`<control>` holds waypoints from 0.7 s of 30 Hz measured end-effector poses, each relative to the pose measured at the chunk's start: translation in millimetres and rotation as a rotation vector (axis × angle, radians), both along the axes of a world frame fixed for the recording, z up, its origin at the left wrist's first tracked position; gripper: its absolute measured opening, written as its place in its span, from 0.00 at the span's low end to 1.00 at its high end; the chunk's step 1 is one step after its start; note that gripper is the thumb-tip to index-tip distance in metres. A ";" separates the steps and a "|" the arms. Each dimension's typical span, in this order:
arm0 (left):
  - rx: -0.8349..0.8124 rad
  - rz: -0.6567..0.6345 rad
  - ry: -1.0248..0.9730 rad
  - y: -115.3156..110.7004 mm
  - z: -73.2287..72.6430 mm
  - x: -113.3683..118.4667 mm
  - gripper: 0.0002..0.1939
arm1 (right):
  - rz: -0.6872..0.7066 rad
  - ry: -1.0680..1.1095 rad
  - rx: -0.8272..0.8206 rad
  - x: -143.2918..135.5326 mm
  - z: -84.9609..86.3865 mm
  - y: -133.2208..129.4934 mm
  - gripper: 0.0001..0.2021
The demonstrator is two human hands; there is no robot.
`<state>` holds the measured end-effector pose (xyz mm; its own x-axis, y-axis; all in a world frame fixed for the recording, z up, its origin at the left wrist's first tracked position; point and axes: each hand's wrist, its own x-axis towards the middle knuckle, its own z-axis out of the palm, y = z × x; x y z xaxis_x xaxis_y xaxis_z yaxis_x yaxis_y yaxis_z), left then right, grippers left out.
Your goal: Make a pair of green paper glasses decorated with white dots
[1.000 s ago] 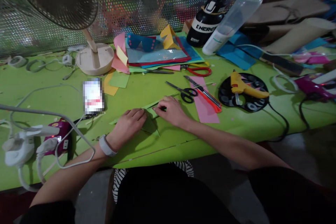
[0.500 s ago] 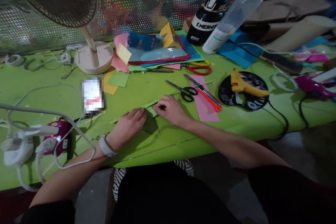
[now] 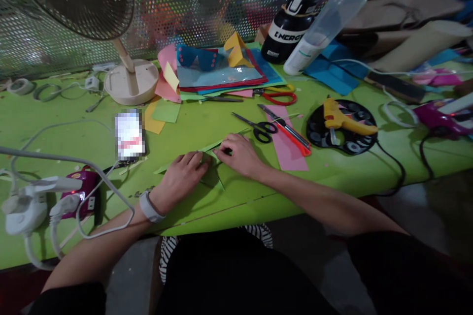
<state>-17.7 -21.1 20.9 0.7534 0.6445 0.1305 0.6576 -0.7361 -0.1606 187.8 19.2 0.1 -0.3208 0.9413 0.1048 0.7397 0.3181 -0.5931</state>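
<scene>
A folded piece of green paper lies on the green tabletop before me, nearly the same colour as the surface. My left hand, with a pale band on the wrist, is closed over the paper's left part; its fingers are bent together and press on it. On the other side, my right hand pinches the paper's upper edge between thumb and curled fingers. Black-handled scissors lie with blades apart just beyond my right hand. A red utility knife rests on a pink paper strip to their right.
A yellow glue gun sits on a black palette-shaped pad. Left are a phone, a fan and white cables by a power plug. Behind stand a black bottle and stacked coloured sheets.
The fingers of my left hand have shifted slightly on the green paper, the forefinger spreading toward my right hand. My right hand keeps its pinch. The view has moved a little.
</scene>
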 end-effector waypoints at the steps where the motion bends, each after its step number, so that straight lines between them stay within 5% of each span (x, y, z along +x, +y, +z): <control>1: 0.002 0.001 0.007 0.0 0.0 -0.2 0.15 | 0.001 -0.009 0.002 -0.3 -0.1 -0.1 0.11; 8: -0.005 0.007 0.031 -0.2 0.6 0.9 0.17 | 0.016 -0.137 0.197 7.6 0.5 -3.4 0.10; 13: -0.002 0.013 0.048 -1.1 1.2 3.5 0.15 | 0.311 -0.233 0.417 19.7 5.4 -16.3 0.20; 17: -0.011 0.009 0.059 -1.6 2.4 3.9 0.15 | 0.499 -0.329 0.384 25.1 -2.4 -25.0 0.33; 21: -0.046 0.017 0.049 -1.3 4.2 3.3 0.17 | 0.538 -0.346 0.332 28.2 -11.0 -26.0 0.37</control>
<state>-14.5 -22.3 25.1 0.7468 0.6621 0.0632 0.6625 -0.7320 -0.1592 216.1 -6.8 -10.8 -0.7975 0.5798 0.1668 0.5579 0.8140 -0.1619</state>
